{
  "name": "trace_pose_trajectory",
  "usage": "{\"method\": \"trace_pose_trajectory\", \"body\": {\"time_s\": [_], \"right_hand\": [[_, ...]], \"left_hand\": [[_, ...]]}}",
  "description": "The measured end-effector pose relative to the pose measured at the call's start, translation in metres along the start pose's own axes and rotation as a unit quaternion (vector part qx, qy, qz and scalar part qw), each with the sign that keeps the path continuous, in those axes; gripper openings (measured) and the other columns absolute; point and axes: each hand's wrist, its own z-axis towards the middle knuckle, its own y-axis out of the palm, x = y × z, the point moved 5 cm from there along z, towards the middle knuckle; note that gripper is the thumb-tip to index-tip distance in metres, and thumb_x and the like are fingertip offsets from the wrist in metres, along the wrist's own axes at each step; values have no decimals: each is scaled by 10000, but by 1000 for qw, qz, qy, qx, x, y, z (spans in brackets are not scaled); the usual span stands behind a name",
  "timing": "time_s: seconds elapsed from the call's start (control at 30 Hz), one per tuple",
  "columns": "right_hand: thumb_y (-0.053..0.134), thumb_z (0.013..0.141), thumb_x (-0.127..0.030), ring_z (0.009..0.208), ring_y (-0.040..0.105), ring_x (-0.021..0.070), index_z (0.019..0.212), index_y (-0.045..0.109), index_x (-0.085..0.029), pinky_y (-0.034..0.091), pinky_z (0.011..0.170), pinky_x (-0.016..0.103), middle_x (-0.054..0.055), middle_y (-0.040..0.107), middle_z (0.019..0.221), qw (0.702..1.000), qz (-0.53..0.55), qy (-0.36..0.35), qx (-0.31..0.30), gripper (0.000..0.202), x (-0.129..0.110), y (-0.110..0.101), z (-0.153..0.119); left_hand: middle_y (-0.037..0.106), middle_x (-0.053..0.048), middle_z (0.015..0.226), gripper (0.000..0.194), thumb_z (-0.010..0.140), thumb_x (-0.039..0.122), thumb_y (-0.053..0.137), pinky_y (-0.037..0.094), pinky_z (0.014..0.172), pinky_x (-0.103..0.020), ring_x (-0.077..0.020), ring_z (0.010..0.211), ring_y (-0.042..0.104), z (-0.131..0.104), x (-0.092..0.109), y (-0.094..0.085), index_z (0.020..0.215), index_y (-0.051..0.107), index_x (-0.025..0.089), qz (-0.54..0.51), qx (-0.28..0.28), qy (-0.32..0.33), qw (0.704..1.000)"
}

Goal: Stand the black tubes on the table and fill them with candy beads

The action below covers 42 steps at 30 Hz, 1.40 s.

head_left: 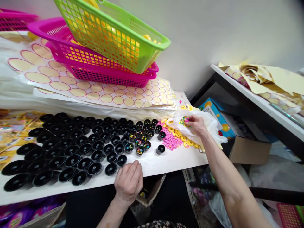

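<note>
My left hand (129,182) rests at the front edge of the white table, fingers curled in. Nothing shows in it. Just beyond it stand small black cups (110,169) in close rows, open side up. My right hand (196,124) reaches to the mouth of a white plastic bag (209,122), fingers pinched together at the small coloured balls (182,121) there. Several cups near the middle hold such balls, among them one cup (140,150) at the front. A single black cup (161,149) stands apart, to the right of the rows.
Pink pieces (169,137) and yellow rings (186,144) lie beside the bag. Behind the cups, a green basket (152,47) sits on pink baskets (106,74) over sticker sheets (80,91). A shelf (256,91) juts in at right, above an open cardboard box (249,150).
</note>
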Motion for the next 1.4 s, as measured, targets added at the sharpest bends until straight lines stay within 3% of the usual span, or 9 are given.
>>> {"method": "trace_pose_trajectory", "body": {"time_s": [0.17, 0.37, 0.5, 0.63, 0.87, 1.03, 1.13, 1.23, 1.4], "right_hand": [[761, 500, -284, 636, 553, 122, 732, 596, -187, 463, 613, 268, -10, 606, 716, 992, 123, -10, -9, 301, -38, 17, -28], [781, 563, -185, 691, 566, 127, 753, 648, -188, 460, 647, 265, 4, 633, 756, 952, 229, -17, -203, 232, -113, 103, -70], [688, 654, -203, 678, 530, 129, 760, 632, -174, 430, 646, 274, -8, 604, 726, 948, 98, -85, -292, 123, -137, 159, -81], [527, 762, -168, 712, 504, 147, 781, 606, -174, 390, 656, 279, 3, 570, 736, 926, -125, -217, -281, 82, -146, 189, -75], [435, 740, -62, 848, 495, 225, 820, 626, -151, 286, 613, 319, 92, 599, 869, 756, -484, -355, -260, 226, -163, 212, -78], [446, 744, -78, 865, 491, 248, 858, 637, -129, 274, 615, 341, 119, 593, 875, 705, -520, -392, -279, 228, -167, 222, -82], [449, 736, -73, 855, 491, 249, 839, 634, -129, 291, 626, 341, 115, 590, 866, 711, -509, -405, -266, 219, -169, 220, -80], [441, 764, -85, 838, 499, 226, 818, 628, -143, 336, 657, 323, 92, 580, 846, 774, -448, -387, -226, 203, -167, 198, -73], [474, 822, -215, 808, 539, 180, 1004, 607, -165, 419, 726, 292, 55, 576, 887, 921, -267, -269, -86, 231, -127, 98, -54]], "left_hand": [[708, -93, 873, 239, 682, 29, 645, 410, 616, -320, -206, 725, 591, -2, 1, 0, 895, 602, 129, 0, -12, -12, 1000], [699, -93, 900, 182, 720, 61, 589, 389, 602, -328, -203, 730, 570, -6, 3, 0, 892, 599, 121, -2, -41, -30, 999], [694, -97, 908, 176, 723, 71, 578, 378, 595, -333, -205, 732, 561, -9, 3, 0, 893, 603, 112, 3, -46, -34, 998], [691, -102, 914, 175, 727, 81, 573, 376, 594, -335, -206, 732, 555, -9, 3, -1, 898, 606, 108, -1, -44, -32, 999], [690, -102, 925, 171, 723, 79, 568, 364, 586, -338, -204, 730, 555, -10, 2, 0, 888, 606, 108, 3, -45, -33, 998], [690, -99, 926, 170, 723, 86, 572, 366, 587, -341, -205, 729, 553, -11, 3, 0, 888, 605, 108, 3, -51, -34, 998], [692, -94, 924, 172, 725, 84, 572, 368, 590, -339, -202, 724, 552, -11, 2, 1, 891, 605, 114, 4, -52, -32, 998], [693, -96, 928, 183, 722, 80, 578, 375, 595, -338, -203, 730, 555, -11, 2, 1, 900, 605, 116, 4, -48, -29, 998], [694, -103, 931, 194, 719, 71, 579, 381, 592, -334, -202, 733, 558, -12, 2, 0, 907, 604, 111, -1, -39, -30, 999]]}}
